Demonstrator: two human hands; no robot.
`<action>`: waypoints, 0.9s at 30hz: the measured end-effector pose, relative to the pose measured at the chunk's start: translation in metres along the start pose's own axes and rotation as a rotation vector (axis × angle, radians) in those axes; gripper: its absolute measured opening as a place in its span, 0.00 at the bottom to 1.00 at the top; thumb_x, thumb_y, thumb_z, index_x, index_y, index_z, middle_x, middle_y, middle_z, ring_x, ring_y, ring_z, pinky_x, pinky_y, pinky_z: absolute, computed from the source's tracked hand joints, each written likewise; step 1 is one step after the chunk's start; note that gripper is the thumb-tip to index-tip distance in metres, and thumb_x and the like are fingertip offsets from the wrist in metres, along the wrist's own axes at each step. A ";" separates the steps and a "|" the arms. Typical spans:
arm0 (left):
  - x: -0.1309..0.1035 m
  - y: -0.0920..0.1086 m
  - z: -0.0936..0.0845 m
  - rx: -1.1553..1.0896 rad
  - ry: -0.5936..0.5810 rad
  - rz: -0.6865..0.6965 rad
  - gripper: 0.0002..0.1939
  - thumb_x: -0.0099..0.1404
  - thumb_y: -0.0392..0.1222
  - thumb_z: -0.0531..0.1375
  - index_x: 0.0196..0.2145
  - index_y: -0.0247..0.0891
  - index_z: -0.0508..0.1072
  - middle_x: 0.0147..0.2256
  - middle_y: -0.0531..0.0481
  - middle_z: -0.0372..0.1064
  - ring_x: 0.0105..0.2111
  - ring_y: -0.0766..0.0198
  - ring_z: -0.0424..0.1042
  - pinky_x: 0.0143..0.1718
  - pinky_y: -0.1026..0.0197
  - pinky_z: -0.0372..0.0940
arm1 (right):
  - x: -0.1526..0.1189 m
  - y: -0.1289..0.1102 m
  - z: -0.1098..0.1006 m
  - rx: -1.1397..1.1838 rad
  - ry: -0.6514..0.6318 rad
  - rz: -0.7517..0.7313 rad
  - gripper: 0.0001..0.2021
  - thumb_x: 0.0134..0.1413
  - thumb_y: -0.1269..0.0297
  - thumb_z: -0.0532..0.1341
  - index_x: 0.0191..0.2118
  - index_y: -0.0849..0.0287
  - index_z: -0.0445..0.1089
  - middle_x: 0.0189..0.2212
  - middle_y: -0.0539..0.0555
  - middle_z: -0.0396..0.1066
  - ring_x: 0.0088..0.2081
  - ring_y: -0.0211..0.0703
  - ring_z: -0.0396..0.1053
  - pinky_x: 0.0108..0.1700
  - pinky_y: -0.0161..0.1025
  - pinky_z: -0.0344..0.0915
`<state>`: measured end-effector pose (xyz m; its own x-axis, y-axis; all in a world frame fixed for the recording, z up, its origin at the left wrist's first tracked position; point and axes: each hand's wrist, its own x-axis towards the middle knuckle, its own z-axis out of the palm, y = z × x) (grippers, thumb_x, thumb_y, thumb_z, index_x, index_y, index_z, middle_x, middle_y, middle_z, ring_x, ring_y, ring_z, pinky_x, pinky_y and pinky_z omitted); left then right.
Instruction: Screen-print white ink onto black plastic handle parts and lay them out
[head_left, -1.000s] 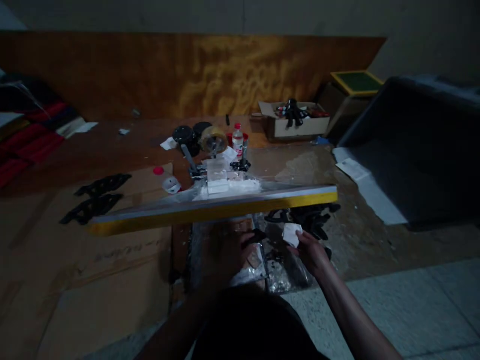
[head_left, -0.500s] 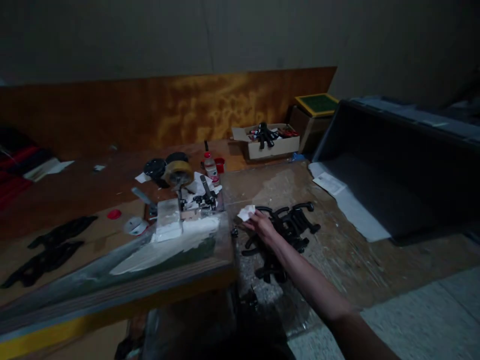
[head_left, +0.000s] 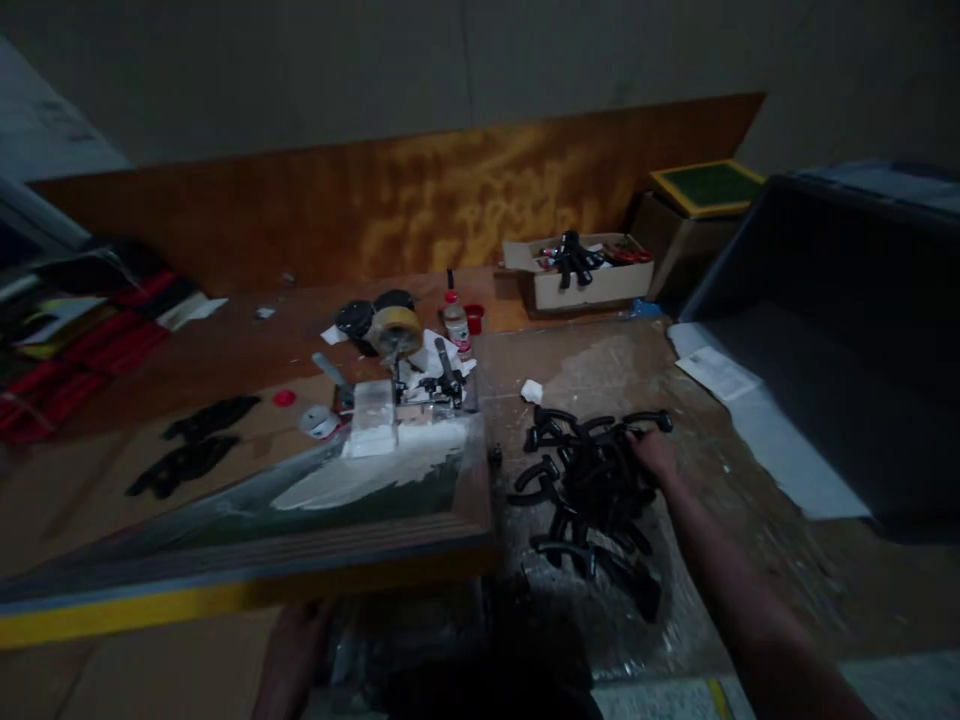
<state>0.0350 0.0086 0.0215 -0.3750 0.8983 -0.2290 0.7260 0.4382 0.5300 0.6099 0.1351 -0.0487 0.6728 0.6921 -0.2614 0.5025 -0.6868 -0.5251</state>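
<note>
My right hand (head_left: 654, 456) reaches into a pile of curved black plastic parts (head_left: 592, 480) on the right of the bench. Its fingers are closed at the upper right part of the pile, on one of these parts, though blur hides the exact hold. My left hand (head_left: 301, 632) is low in the view, dark, just below the yellow front edge of a screen-printing frame (head_left: 420, 560); its fingers are hidden. White paste (head_left: 375, 475) is spread over the frame's mesh. A crumpled white wad (head_left: 532, 391) lies behind the pile.
A clamp fixture (head_left: 439, 385), tape roll (head_left: 396, 330) and red-capped bottle (head_left: 456, 322) stand behind the frame. An open carton (head_left: 592, 285) holds black parts. A large grey bin (head_left: 810, 400) lies on its side at right. Two black pieces (head_left: 187, 465) lie left.
My right hand has let go of the white wad and moved right to the black parts. My left hand has come into view below the frame. The view has shifted left.
</note>
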 end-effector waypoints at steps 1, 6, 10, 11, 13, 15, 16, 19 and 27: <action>0.002 0.003 -0.001 -0.058 -0.011 -0.012 0.28 0.50 0.67 0.55 0.25 0.38 0.78 0.29 0.40 0.79 0.34 0.42 0.77 0.36 0.48 0.71 | -0.004 0.001 0.005 -0.010 -0.014 -0.011 0.20 0.52 0.63 0.61 0.49 0.69 0.69 0.40 0.71 0.75 0.46 0.60 0.74 0.43 0.46 0.69; 0.010 0.020 -0.008 -0.326 -0.009 0.047 0.30 0.48 0.66 0.60 0.36 0.37 0.80 0.38 0.42 0.80 0.41 0.46 0.77 0.45 0.50 0.70 | -0.028 0.007 0.013 0.103 -0.112 -0.134 0.27 0.43 0.63 0.66 0.52 0.65 0.69 0.29 0.59 0.75 0.31 0.52 0.74 0.30 0.41 0.67; 0.015 0.017 -0.020 -0.453 0.026 0.065 0.29 0.49 0.64 0.62 0.38 0.39 0.81 0.41 0.43 0.80 0.44 0.48 0.77 0.48 0.50 0.69 | -0.046 0.000 -0.011 0.241 -0.200 -0.337 0.31 0.34 0.59 0.69 0.50 0.61 0.72 0.26 0.53 0.74 0.27 0.48 0.71 0.28 0.41 0.65; 0.016 0.015 -0.023 -0.484 0.028 0.062 0.29 0.49 0.64 0.62 0.39 0.39 0.81 0.41 0.43 0.80 0.43 0.49 0.77 0.48 0.50 0.69 | -0.053 -0.005 -0.018 0.266 -0.207 -0.378 0.31 0.32 0.57 0.70 0.49 0.60 0.73 0.26 0.52 0.74 0.27 0.48 0.70 0.28 0.41 0.65; 0.019 0.012 -0.031 -0.545 0.043 0.065 0.28 0.49 0.62 0.63 0.39 0.38 0.81 0.41 0.42 0.80 0.43 0.50 0.76 0.48 0.51 0.69 | -0.076 -0.022 -0.024 0.327 -0.244 -0.435 0.29 0.29 0.52 0.72 0.43 0.59 0.75 0.27 0.53 0.74 0.27 0.47 0.70 0.30 0.42 0.65; 0.023 0.013 -0.038 -0.604 0.063 0.090 0.27 0.49 0.61 0.64 0.39 0.36 0.80 0.42 0.42 0.79 0.43 0.51 0.76 0.49 0.51 0.68 | -0.110 -0.044 -0.015 0.393 -0.310 -0.476 0.25 0.28 0.49 0.72 0.36 0.59 0.76 0.29 0.54 0.75 0.30 0.48 0.72 0.33 0.42 0.66; 0.026 0.014 -0.041 -0.635 0.072 0.104 0.27 0.49 0.61 0.65 0.38 0.36 0.80 0.41 0.42 0.79 0.43 0.52 0.75 0.49 0.51 0.67 | -0.132 -0.056 -0.003 0.418 -0.351 -0.491 0.24 0.28 0.48 0.72 0.33 0.58 0.75 0.31 0.54 0.76 0.31 0.48 0.72 0.34 0.43 0.67; 0.034 0.025 -0.051 -0.738 0.077 0.140 0.27 0.46 0.60 0.66 0.34 0.34 0.79 0.37 0.43 0.79 0.38 0.56 0.74 0.44 0.55 0.68 | -0.205 -0.090 0.050 0.469 -0.500 -0.532 0.22 0.32 0.45 0.71 0.30 0.58 0.72 0.29 0.53 0.74 0.31 0.48 0.72 0.34 0.42 0.67; 0.044 0.080 -0.102 -0.929 0.189 0.366 0.21 0.56 0.56 0.62 0.35 0.33 0.76 0.24 0.53 0.68 0.25 0.68 0.66 0.29 0.66 0.63 | -0.308 -0.132 0.141 0.014 -0.275 -0.854 0.12 0.57 0.53 0.62 0.35 0.57 0.67 0.33 0.57 0.74 0.35 0.49 0.72 0.37 0.40 0.64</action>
<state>0.0182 0.0798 0.1374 -0.3630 0.9170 0.1652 0.1098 -0.1339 0.9849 0.2592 0.0441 -0.0132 -0.0820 0.9959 0.0391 0.7644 0.0880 -0.6387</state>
